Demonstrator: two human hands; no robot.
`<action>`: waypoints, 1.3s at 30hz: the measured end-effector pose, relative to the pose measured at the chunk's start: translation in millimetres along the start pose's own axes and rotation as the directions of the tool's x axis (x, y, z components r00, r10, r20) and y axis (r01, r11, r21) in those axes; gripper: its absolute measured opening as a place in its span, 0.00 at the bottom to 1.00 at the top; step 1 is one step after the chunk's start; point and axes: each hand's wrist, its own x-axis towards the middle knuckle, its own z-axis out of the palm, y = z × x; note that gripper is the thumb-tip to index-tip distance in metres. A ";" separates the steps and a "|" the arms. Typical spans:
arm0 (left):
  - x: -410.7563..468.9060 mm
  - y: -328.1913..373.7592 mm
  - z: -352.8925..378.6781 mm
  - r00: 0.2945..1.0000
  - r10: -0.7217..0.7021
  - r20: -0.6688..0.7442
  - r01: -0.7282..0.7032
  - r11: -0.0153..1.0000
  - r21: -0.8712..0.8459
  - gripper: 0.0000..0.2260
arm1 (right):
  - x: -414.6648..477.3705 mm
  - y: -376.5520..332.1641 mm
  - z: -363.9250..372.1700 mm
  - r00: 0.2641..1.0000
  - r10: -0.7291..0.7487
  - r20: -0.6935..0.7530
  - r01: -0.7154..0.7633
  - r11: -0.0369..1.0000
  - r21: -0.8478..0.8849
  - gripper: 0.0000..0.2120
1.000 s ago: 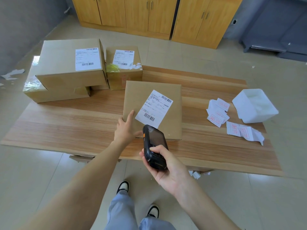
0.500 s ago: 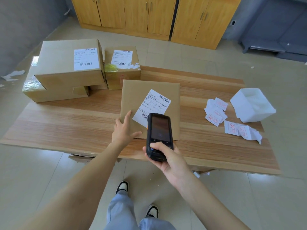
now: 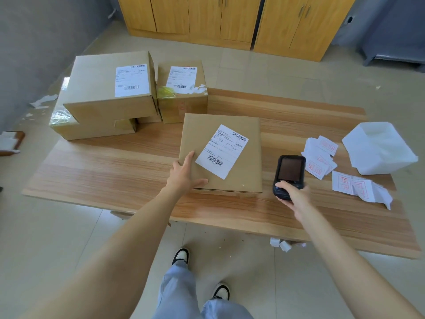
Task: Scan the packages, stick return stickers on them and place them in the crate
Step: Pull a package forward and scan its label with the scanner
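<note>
Pulled the scanner [image 3: 289, 173] off the shipping label [image 3: 222, 151] and out to the right; scan probably done.

Hands apart: left hand [image 3: 184, 178] flat, fingers straight, pressing the near-left corner of the flat package [image 3: 250, 173] at mid-table; right hand [image 3: 293, 196] clamped round the scanner, now just right of the package over the wooden table [image 3: 103, 176]. Next, likely a return sticker from the loose stickers [image 3: 319, 157] further right, beside a white tub [image 3: 379, 148]. More labelled boxes [image 3: 96, 88] stacked far left. Pale tiled floor, yellow cabinets [image 3: 207, 17] at the far wall. No crate made out.
</note>
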 end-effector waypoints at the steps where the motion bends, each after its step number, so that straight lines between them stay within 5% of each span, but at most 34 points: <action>1: 1.1 0.7 -0.5 1.000 -0.006 0.007 0.006 1.000 0.003 0.46 | 7.9 4.2 -1.1 1.000 0.018 -0.006 -0.018 1.000 0.004 0.20; 19: 18.1 6.7 -5.4 0.991 -0.083 0.108 0.078 0.996 0.047 0.46 | 45.0 57.3 -6.8 0.997 0.077 -0.008 -0.078 0.985 -0.153 0.30; 39: 26.1 12.9 -12.6 0.986 -0.060 0.156 0.039 0.990 0.135 0.44 | 43.8 61.9 -1.9 0.974 -0.127 -0.186 0.026 0.884 -0.467 0.34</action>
